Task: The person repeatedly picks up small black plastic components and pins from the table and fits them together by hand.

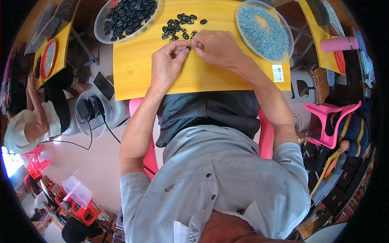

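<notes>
Above the near part of the yellow tabletop (137,77), my two hands are close together. My left hand (167,65) is closed, pinching a small black plastic piece (189,47) between thumb and forefinger. Beside it, my right hand (216,47) has its fingers curled in and its tips close to that piece; whatever it grips is hidden. Just beyond lies a loose cluster of small black oval pieces with holes (177,27). One such oval piece (203,21) sits apart to the right.
A clear round tub (98,30) heaped with black pieces stands at the far left. Another tub (290,42) full of silvery screws is at the far right, near a white label (278,73). A phone (104,86) lies left of the table; a pink stool (330,121) stands right.
</notes>
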A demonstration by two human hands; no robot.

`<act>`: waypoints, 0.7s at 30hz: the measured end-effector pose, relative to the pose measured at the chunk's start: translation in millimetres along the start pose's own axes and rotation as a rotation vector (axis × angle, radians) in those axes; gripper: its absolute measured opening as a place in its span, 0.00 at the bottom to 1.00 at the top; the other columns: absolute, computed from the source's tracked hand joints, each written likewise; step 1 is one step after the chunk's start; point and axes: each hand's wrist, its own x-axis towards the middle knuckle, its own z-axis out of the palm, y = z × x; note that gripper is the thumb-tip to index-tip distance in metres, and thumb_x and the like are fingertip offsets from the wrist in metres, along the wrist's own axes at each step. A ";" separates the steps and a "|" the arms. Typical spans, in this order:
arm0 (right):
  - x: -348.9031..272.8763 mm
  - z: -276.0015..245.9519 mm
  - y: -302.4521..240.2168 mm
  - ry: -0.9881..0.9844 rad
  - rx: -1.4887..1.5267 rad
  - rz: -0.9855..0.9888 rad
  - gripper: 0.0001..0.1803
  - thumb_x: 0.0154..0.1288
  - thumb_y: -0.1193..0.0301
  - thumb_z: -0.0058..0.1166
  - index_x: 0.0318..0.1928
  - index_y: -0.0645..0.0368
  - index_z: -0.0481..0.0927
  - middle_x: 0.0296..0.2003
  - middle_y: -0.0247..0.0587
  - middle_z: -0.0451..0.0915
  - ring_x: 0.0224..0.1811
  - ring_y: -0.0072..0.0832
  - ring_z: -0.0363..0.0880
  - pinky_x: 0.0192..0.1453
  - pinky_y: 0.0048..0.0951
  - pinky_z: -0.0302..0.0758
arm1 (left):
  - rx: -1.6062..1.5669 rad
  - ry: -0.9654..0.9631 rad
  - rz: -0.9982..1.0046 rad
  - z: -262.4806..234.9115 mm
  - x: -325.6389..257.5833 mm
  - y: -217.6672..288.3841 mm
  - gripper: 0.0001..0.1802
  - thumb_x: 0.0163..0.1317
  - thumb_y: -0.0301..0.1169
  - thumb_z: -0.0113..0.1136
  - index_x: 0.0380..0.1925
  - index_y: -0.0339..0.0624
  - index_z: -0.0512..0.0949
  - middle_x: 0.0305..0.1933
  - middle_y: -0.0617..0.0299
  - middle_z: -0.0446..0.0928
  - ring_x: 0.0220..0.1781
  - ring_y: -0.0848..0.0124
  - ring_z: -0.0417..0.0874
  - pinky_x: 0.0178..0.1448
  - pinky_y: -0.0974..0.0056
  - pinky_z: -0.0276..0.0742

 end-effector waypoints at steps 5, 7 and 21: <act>-0.2 1.0 1.4 -0.013 0.046 0.018 0.06 0.57 0.70 0.53 0.28 0.57 0.80 0.27 0.45 0.83 0.33 0.45 0.83 0.36 0.46 0.77 | -0.010 -0.015 0.004 0.0 0.5 -1.8 0.08 0.63 0.24 0.62 0.41 0.36 0.84 0.29 0.62 0.84 0.31 0.80 0.82 0.38 0.72 0.78; -0.2 0.8 2.9 -0.024 0.095 0.031 0.06 0.57 0.70 0.53 0.29 0.58 0.81 0.28 0.46 0.83 0.33 0.44 0.83 0.36 0.44 0.78 | -0.037 -0.021 -0.007 -0.1 0.8 -2.9 0.08 0.63 0.24 0.62 0.41 0.35 0.84 0.30 0.62 0.84 0.32 0.80 0.82 0.38 0.72 0.77; 0.7 -1.9 1.5 -0.048 0.714 0.339 0.09 0.62 0.72 0.59 0.38 0.65 0.84 0.29 0.39 0.85 0.33 0.21 0.84 0.38 0.23 0.80 | -0.434 -0.017 -0.071 -0.1 3.9 1.0 0.09 0.63 0.22 0.63 0.42 0.29 0.79 0.35 0.58 0.84 0.35 0.77 0.84 0.38 0.74 0.78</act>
